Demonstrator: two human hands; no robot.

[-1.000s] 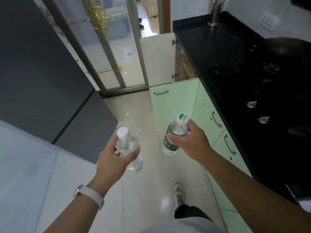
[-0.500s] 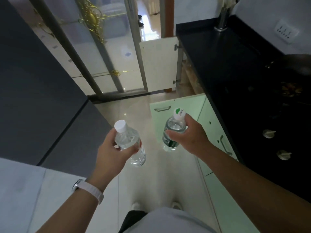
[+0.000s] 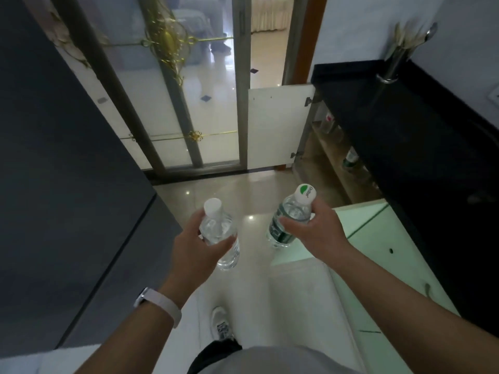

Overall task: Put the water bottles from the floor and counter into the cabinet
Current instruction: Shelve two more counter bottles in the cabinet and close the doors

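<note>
Cabinet (image 3: 328,149) nearer; left grip (image 3: 194,247) wraps clear bottle (image 3: 216,225), right grip (image 3: 316,230) labelled bottle (image 3: 279,233).

Glass door (image 3: 216,117), metal utensil holder (image 3: 392,66)

Left hand (image 3: 194,247) and right hand (image 3: 316,232) reach forward, fingers curled.

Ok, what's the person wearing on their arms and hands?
Both forearms are bare, with no sleeves in view. The left wrist carries a white watch band. The left hand and right hand have no gloves, and no rings show. The right wrist is bare.
</note>
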